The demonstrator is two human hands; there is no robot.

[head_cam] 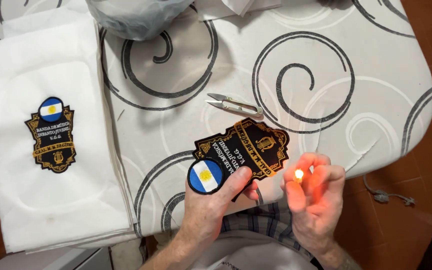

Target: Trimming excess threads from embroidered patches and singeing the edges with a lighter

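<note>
The left hand (pixel 208 207) pinches an embroidered black patch (pixel 241 150) by its round blue-and-white end, thumb on top, keeping the free edge out over the counter (pixel 326 115) rim toward the flame. The right hand (pixel 313 192) closes its grip on a small lit lighter (pixel 298 176) just beside that edge. Thread snips (pixel 235 105) lie near; a second patch (pixel 52 135) rests on folded white fabric (pixel 51 200)

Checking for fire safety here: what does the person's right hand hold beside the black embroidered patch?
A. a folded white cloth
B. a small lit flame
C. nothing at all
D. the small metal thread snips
B: the right hand holds a small lit flame that glows orange on its fingers, close to the edge of the black embroidered patch gripped by the left hand; the small metal thread snips lie untouched on the table.
</note>
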